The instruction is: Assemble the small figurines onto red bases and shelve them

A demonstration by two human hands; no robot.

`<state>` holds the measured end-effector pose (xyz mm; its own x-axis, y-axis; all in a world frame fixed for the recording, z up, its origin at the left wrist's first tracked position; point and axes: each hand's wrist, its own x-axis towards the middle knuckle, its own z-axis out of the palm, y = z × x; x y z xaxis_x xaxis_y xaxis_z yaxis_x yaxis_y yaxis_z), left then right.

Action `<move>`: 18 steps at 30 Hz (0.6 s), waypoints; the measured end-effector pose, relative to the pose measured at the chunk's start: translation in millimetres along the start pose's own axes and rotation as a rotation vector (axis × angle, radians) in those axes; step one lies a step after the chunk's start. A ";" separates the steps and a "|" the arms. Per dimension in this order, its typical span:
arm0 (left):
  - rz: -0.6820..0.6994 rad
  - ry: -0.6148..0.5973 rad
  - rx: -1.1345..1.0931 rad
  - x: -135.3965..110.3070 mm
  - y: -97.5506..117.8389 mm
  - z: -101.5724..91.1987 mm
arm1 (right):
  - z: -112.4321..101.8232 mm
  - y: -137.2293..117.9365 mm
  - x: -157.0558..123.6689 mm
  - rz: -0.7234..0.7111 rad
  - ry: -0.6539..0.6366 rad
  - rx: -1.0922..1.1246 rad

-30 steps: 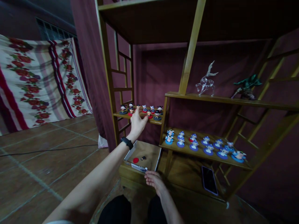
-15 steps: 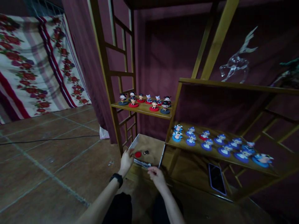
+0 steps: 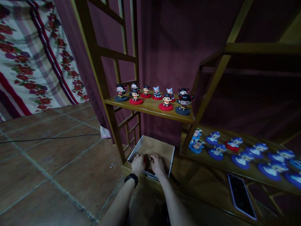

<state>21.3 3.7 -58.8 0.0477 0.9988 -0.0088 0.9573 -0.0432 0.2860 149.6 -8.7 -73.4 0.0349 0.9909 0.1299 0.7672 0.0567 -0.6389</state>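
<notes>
A shallow open cardboard box (image 3: pixel 162 147) with white edges rests low in the shelf unit. Both of my hands are inside it. My left hand (image 3: pixel 138 164), with a black band on its wrist, curls over a red disc (image 3: pixel 144 160), of which only a sliver shows. Close beside it, my right hand (image 3: pixel 157 164) has its fingers closed around a small dark piece (image 3: pixel 151 158), mostly hidden by the fingertips. Above the box, several small figurines with black hair buns, such as one on a red base (image 3: pixel 166 103), stand on a wooden shelf (image 3: pixel 150 108).
On the lower right shelf stand several blue-and-purple figurines (image 3: pixel 217 151). A phone (image 3: pixel 242 196) lies below them. The wooden shelf post (image 3: pixel 113 131) rises left of the box. A black cable (image 3: pixel 51 138) crosses the tiled floor, near a floral cloth (image 3: pixel 44 59).
Both hands have moved forward into the box, onto the red disc and the small dark piece that lay loose there. The view has shifted closer to the shelves.
</notes>
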 end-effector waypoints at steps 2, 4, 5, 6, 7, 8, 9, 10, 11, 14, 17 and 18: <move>0.029 -0.008 -0.007 4.6 -1.6 7.0 | 2.8 3.9 6.3 -0.018 -0.014 -0.065; 0.061 0.003 -0.075 9.3 -2.8 10.9 | 3.7 6.3 9.6 -0.027 -0.051 -0.114; 0.060 0.019 -0.139 11.5 -2.8 11.2 | 3.8 6.9 10.1 -0.029 -0.067 -0.136; 0.041 0.042 -0.228 13.5 -2.1 10.2 | 3.9 7.3 10.0 -0.029 -0.073 -0.157; 0.007 0.061 -0.354 15.2 -0.7 7.8 | 4.0 7.6 9.7 -0.024 -0.070 -0.177; -0.052 0.063 -0.537 16.2 1.5 4.1 | 4.0 7.9 9.2 -0.015 -0.065 -0.190; -0.123 0.051 -0.744 16.5 4.2 -0.8 | 3.9 8.2 8.9 0.000 -0.058 -0.188; -0.194 0.019 -0.952 15.6 7.3 -6.7 | 3.4 8.6 8.9 0.017 -0.052 -0.163; -0.266 -0.031 -1.163 13.5 10.2 -13.2 | 2.2 8.9 9.3 0.038 -0.044 -0.108; -0.397 -0.188 -1.626 -0.2 16.1 -33.2 | -7.9 6.7 11.4 0.131 0.011 0.254; -0.497 -0.337 -2.013 -18.0 15.9 -49.3 | -29.7 -4.3 7.7 0.283 0.077 0.755; -0.508 -0.343 -2.070 -22.8 15.0 -53.1 | -38.8 -10.0 3.9 0.332 0.090 0.913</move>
<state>19.4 -18.6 -3.5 0.2191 0.8612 -0.4587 -0.6837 0.4709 0.5575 166.9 -10.2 -37.1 0.2377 0.9627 -0.1294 -0.0809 -0.1131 -0.9903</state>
